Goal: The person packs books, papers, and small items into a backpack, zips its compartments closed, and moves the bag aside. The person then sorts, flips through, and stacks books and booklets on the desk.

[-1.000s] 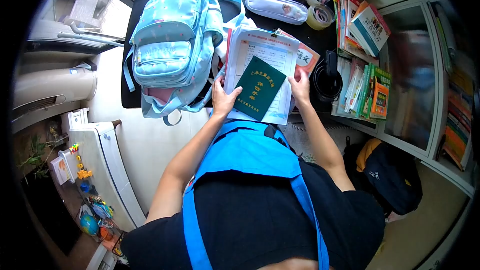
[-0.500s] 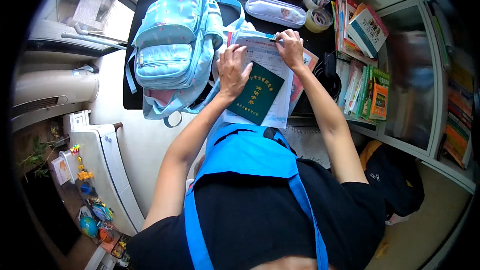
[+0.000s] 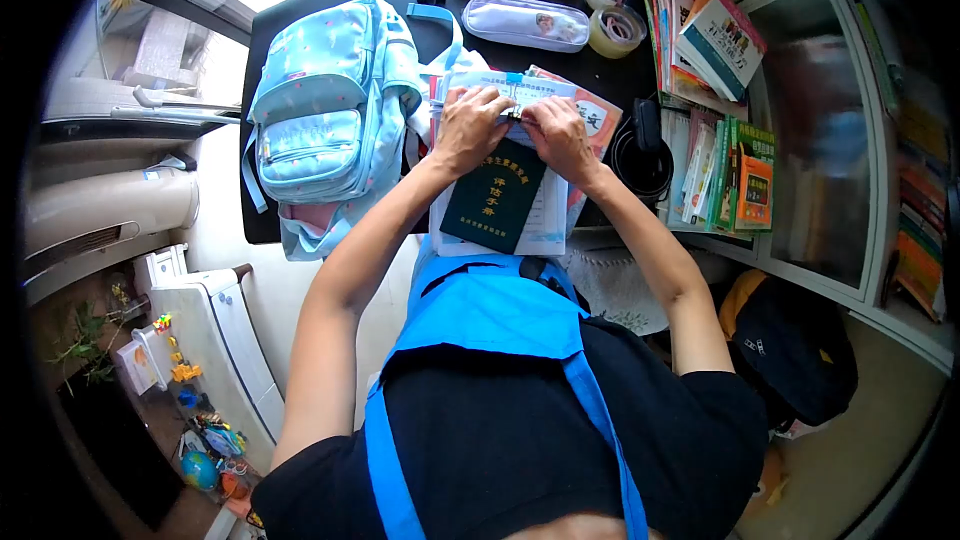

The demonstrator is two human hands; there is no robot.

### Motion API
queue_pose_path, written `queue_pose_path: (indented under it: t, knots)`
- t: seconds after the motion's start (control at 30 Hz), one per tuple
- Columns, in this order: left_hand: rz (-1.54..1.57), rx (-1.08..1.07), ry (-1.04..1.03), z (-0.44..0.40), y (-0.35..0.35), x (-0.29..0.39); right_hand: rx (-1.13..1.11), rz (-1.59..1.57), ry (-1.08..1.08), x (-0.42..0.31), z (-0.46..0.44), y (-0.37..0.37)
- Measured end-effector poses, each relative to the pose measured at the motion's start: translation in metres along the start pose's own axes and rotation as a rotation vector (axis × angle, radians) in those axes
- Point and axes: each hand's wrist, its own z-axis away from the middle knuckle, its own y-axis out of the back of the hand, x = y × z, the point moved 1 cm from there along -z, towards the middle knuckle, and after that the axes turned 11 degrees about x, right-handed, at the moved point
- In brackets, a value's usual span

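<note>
Right hand (image 3: 562, 138) fingertips seem to pinch clip (image 3: 516, 113) near top of papers (image 3: 549, 225); left hand (image 3: 472, 130) fingers curled beside it, cannot tell whether gripping
Booklet (image 3: 492, 198) lies tilted on papers, just below hands
Done well: steady papers with left, ease clip evenly, edges flush, booklet not sliding
Count: one clip, one booklet, one backpack (image 3: 315, 125), one pencil case (image 3: 515, 24); papers several, uncountable

A: Booklet (image 3: 493, 197) position?
B: On the papers (image 3: 550, 227), upper centre of frame.
A: Backpack (image 3: 320, 105)?
B: On the desk (image 3: 620, 85), left of papers.
A: Pencil case (image 3: 525, 23)?
B: On the desk, behind papers.
</note>
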Motion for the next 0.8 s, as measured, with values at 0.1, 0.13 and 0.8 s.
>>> queue_pose_path:
  t: [0.1,0.13,0.8]
  knots:
    - [-0.060,-0.261,0.027,-0.010,0.005,-0.002,-0.021,0.014,0.057,-0.002,-0.002,0.000]
    - [-0.061,-0.261,0.031,-0.015,0.006,-0.003,-0.041,0.020,0.055,-0.002,-0.005,0.001]
    - [0.682,-0.609,0.364,-0.068,0.004,-0.053,-0.227,-0.099,-0.105,0.021,-0.044,0.002]
